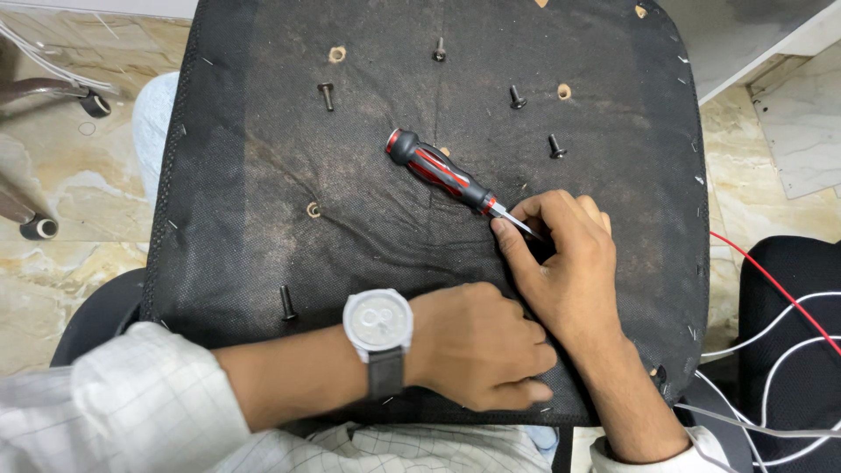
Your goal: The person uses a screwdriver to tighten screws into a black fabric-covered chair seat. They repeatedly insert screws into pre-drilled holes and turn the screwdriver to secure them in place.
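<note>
Screwdriver [447,174] under right hand [565,263], seat base [263,210] edge near

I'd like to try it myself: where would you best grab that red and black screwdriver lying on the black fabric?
Probably by the ribbed handle of the screwdriver, coming from above at its upper-left end. That part lies free on the fabric panel, while the right hand already pinches the metal shaft at the other end, leaving no room there.
</note>
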